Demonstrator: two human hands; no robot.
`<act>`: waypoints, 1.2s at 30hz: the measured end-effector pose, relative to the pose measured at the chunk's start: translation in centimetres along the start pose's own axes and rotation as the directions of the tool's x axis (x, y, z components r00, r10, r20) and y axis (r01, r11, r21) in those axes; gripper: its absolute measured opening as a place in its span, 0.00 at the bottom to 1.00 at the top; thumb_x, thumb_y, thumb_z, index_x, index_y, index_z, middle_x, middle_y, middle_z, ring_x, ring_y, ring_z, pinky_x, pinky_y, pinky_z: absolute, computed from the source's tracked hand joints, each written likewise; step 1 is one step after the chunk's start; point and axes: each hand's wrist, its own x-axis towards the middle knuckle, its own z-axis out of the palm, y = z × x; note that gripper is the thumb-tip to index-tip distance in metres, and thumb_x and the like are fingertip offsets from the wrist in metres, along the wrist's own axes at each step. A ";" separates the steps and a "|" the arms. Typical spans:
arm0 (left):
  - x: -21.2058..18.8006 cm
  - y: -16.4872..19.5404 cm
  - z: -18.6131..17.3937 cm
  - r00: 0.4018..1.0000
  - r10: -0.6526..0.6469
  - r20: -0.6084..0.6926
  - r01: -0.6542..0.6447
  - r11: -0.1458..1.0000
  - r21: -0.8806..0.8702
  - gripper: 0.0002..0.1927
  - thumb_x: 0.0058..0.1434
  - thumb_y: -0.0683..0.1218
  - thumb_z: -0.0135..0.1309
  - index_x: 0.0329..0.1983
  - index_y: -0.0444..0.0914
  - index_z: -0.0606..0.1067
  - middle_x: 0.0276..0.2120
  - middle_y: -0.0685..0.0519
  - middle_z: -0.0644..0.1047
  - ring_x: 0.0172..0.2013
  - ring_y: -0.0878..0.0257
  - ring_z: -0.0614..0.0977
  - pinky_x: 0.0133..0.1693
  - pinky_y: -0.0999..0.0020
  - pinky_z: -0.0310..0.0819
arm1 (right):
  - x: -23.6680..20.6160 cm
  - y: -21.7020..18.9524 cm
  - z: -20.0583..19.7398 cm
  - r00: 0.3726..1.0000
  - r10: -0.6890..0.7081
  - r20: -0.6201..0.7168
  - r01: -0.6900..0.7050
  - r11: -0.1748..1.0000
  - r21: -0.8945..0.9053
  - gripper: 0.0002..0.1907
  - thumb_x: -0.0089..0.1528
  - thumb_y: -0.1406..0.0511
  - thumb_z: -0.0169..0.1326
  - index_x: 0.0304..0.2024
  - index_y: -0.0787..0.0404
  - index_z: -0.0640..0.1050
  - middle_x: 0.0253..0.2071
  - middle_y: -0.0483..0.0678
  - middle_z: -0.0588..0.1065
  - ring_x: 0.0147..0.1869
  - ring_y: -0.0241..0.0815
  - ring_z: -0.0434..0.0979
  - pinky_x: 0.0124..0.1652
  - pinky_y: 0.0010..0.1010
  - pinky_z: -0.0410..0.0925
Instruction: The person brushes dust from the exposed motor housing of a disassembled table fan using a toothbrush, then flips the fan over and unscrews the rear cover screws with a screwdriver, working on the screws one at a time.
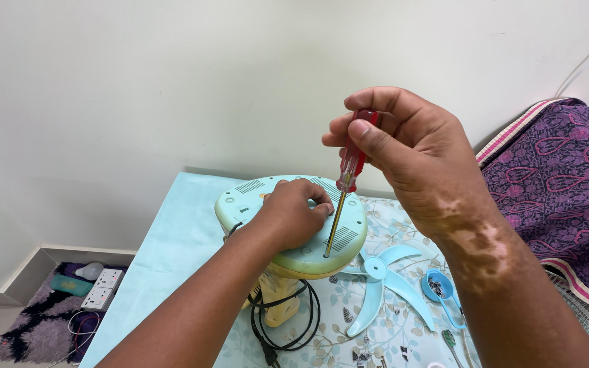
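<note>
The right hand [403, 146] is gripping a screwdriver [346, 187], its tip sitting in the base [257, 197], which the left hand [289, 215] is pressing flat; the blade [383, 283] is already lying off, beside the base.

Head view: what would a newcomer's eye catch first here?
The right hand at centre grips a red-handled screwdriver, its tip set into the round pale-green fan base. The left hand rests on that base. A blue fan blade lies beside it on the floral cloth.
</note>
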 end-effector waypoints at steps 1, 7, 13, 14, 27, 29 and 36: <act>0.0 0.1 0.0 1.000 -0.017 0.020 0.017 1.000 0.002 0.10 0.64 0.53 0.55 0.44 0.51 0.84 0.46 0.52 0.81 0.50 0.59 0.81 0.64 0.53 0.60 | 0.1 0.1 0.1 1.000 0.009 -0.021 -0.010 0.999 -0.032 0.13 0.66 0.65 0.55 0.52 0.64 0.75 0.42 0.51 0.82 0.49 0.41 0.85 0.49 0.33 0.81; -0.1 0.2 -0.1 0.999 -0.024 0.048 0.024 1.000 0.004 0.11 0.64 0.54 0.54 0.45 0.51 0.83 0.47 0.52 0.81 0.54 0.59 0.79 0.67 0.51 0.55 | -0.4 0.8 1.6 0.980 -0.138 -0.142 0.102 0.967 -0.233 0.15 0.63 0.64 0.65 0.48 0.65 0.77 0.40 0.47 0.78 0.41 0.32 0.79 0.37 0.26 0.80; 0.1 -0.1 0.2 1.000 0.013 0.027 -0.014 1.000 0.022 0.11 0.64 0.53 0.54 0.45 0.51 0.84 0.48 0.52 0.80 0.60 0.60 0.72 0.68 0.47 0.48 | -0.4 0.2 1.6 0.964 -0.100 -0.247 0.002 0.931 -0.366 0.15 0.60 0.65 0.65 0.48 0.63 0.81 0.34 0.50 0.84 0.34 0.32 0.84 0.31 0.25 0.79; 0.2 -0.2 0.2 1.000 0.015 0.023 -0.015 1.000 0.017 0.11 0.64 0.53 0.54 0.45 0.51 0.84 0.47 0.53 0.80 0.59 0.60 0.73 0.67 0.48 0.51 | -0.4 0.1 1.7 0.963 -0.108 -0.247 0.008 0.926 -0.376 0.15 0.60 0.66 0.65 0.49 0.63 0.81 0.35 0.51 0.84 0.35 0.33 0.84 0.33 0.25 0.80; 0.5 -0.3 0.6 1.000 0.021 -0.008 -0.020 0.999 0.045 0.11 0.64 0.53 0.55 0.44 0.50 0.84 0.45 0.54 0.81 0.55 0.61 0.75 0.64 0.52 0.57 | -0.2 -0.1 1.3 0.992 -0.022 -0.126 -0.010 0.969 -0.247 0.15 0.66 0.67 0.54 0.54 0.68 0.75 0.42 0.54 0.83 0.46 0.38 0.87 0.45 0.30 0.80; 0.5 -0.4 0.5 1.000 -0.005 0.014 0.005 1.000 0.011 0.11 0.64 0.54 0.55 0.45 0.51 0.83 0.47 0.54 0.80 0.54 0.61 0.77 0.64 0.53 0.60 | -0.3 0.0 1.3 0.991 -0.030 -0.129 -0.006 0.964 -0.266 0.15 0.66 0.67 0.54 0.53 0.68 0.75 0.41 0.54 0.82 0.45 0.39 0.87 0.43 0.30 0.81; 0.5 -0.5 0.5 0.999 0.036 0.024 -0.037 0.999 0.032 0.11 0.64 0.53 0.54 0.44 0.50 0.84 0.49 0.55 0.79 0.61 0.60 0.71 0.69 0.49 0.48 | -0.5 -0.1 2.1 0.968 -0.081 -0.238 0.010 0.959 -0.284 0.16 0.61 0.64 0.66 0.48 0.67 0.79 0.36 0.52 0.80 0.37 0.37 0.83 0.33 0.27 0.79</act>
